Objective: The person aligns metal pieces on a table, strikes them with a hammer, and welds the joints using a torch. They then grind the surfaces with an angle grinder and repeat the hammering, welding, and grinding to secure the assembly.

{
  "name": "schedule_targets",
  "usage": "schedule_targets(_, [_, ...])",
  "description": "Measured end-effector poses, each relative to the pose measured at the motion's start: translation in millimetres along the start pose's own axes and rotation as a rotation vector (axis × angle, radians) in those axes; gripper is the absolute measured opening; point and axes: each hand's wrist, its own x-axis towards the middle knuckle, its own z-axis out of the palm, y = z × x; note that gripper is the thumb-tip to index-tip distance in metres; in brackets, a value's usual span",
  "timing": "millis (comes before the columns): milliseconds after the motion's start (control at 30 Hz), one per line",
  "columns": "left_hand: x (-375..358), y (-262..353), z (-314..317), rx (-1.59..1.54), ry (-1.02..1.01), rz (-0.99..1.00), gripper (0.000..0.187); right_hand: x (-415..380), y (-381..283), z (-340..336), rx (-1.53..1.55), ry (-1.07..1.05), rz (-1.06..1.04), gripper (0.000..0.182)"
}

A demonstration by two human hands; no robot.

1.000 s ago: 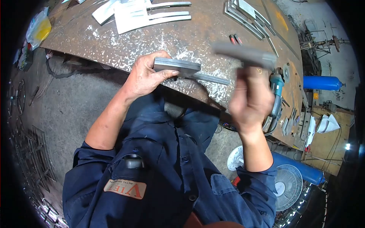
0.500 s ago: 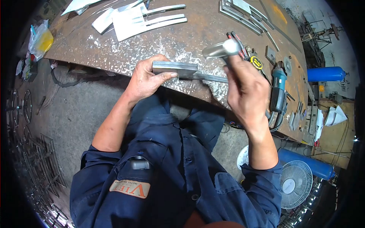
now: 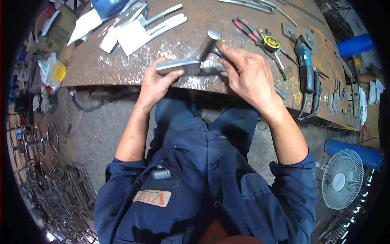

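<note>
My left hand (image 3: 156, 82) is closed around the left end of a flat metal piece (image 3: 178, 67) above the table's front edge. Its thumb presses on the near side. In my right hand (image 3: 252, 75) is a hammer (image 3: 209, 44), gripped by its handle. The hammer head is at the right end of the metal piece; whether they touch is unclear. A darker metal bar (image 3: 212, 70) lies between the piece and my right hand, partly hidden by the fingers.
On the worn table (image 3: 122, 75) are white plates (image 3: 132, 36), red-handled pliers (image 3: 246, 30), a yellow tape measure (image 3: 271, 43) and an angle grinder (image 3: 305, 67). A fan (image 3: 342, 179) stands at the lower right. A plastic bag (image 3: 55, 73) hangs by the left edge.
The hammer has come down and left onto the right end of the metal piece, which is now tilted. The camera view has shifted and turned slightly.
</note>
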Motion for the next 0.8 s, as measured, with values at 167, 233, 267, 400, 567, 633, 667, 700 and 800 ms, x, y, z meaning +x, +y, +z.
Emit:
schedule_targets(167, [-8.4,16.6,-13.2,0.172,0.056,-0.045,0.027,-29.6,48.5,-4.4,-0.192,0.118,0.236,0.039])
schedule_targets(233, [-11.4,4.6,-36.3,0.490,-0.042,0.063,0.032,-48.1,76.2,0.4,-0.298,0.163,0.343,0.038])
schedule_targets(267, [-12.0,6.5,-37.2,0.499,-0.032,0.063,0.032,-51.7,84.9,1.7,-0.348,0.187,0.384,0.037])
schedule_targets(400, [-13.2,10.2,-30.0,0.524,-0.021,0.178,0.029,-52.9,95.6,7.6,-0.479,0.107,0.436,0.036])
schedule_targets(567, [-10.5,45.2,-39.0,0.614,0.001,0.227,0.026,5.9,-9.5,-21.9,-0.027,0.158,-0.115,0.070])
schedule_targets(633, [-2.5,76.6,-42.2,0.664,0.059,0.453,0.032,28.1,-42.2,-20.4,0.044,0.140,-0.277,0.079])
schedule_targets(667, [0.0,104.0,-40.6,0.684,0.050,0.471,0.032,39.8,-49.9,-16.8,0.132,0.140,-0.349,0.066])
schedule_targets(700, [2.9,124.8,-42.1,0.709,0.035,0.491,0.031,49.4,-53.9,-14.9,0.082,0.115,-0.346,0.054])
schedule_targets(800, [10.5,173.4,-44.6,0.744,0.018,0.605,0.028,59.5,-56.4,-27.0,0.058,0.135,-0.316,0.033])
